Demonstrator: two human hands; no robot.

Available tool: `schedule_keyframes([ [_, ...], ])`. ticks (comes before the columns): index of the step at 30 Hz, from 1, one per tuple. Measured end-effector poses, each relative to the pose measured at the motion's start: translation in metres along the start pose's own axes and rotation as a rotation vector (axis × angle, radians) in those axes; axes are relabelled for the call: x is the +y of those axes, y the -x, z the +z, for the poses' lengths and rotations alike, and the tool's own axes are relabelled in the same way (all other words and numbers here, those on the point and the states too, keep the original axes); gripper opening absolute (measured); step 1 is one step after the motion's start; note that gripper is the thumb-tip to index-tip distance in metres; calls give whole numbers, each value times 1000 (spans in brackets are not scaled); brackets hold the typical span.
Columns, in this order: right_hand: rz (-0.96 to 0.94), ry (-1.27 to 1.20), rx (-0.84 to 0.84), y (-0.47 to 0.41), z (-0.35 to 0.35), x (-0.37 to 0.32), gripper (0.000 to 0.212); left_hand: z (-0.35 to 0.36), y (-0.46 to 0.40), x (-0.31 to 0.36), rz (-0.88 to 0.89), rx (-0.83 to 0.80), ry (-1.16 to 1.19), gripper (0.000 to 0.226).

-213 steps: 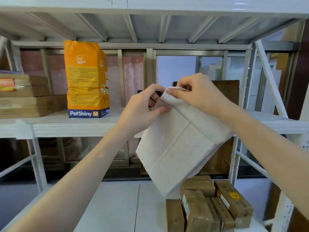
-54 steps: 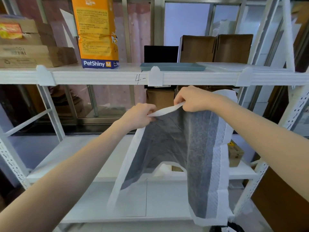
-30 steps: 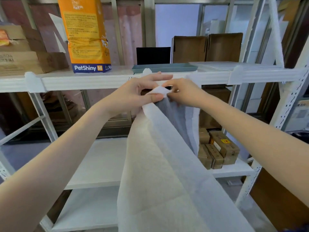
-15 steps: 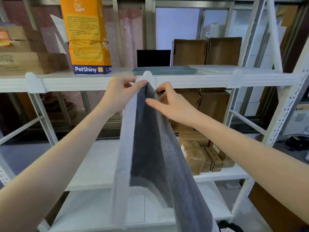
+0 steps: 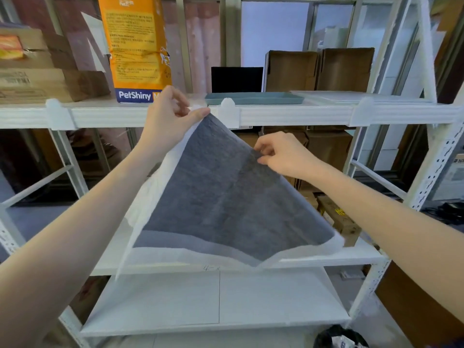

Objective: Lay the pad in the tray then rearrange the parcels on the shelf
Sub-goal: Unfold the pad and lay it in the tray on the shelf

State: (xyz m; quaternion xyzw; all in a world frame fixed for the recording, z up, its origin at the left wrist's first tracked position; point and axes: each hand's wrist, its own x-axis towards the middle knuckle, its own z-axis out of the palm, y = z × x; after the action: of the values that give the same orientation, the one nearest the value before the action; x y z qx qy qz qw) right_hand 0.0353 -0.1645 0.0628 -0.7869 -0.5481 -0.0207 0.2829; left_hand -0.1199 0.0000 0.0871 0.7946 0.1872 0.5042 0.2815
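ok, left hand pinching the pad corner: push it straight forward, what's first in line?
Likely the shelf's white front rail, just beyond the left hand; the orange bag stands behind it. Depth unclear.

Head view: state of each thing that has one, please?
pad: unfolded, held up below the tray, grey side showing
tray: on the shelf, no pad in it
left hand: pinches pad's top corner
right hand: pinches pad's edge
orange bag: upright

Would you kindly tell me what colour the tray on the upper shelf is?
The tray is a muted teal blue-green, seen in the head view, the only one.
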Motion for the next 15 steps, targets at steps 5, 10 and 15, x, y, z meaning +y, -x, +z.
schedule_keyframes([
  [5, -27, -21, 6, -2, -11, 9, 21, -4, 3, -10, 19, -153, -122, 22],
  [10, -56, -20, 17, -2, -18, 12, 24, 2, 7, -26, -68, -60, -352, 33],
  [15, -104, -4, -37, -3, -19, 9, 23, 12, 13, -15, 163, -212, -375, 31],
])
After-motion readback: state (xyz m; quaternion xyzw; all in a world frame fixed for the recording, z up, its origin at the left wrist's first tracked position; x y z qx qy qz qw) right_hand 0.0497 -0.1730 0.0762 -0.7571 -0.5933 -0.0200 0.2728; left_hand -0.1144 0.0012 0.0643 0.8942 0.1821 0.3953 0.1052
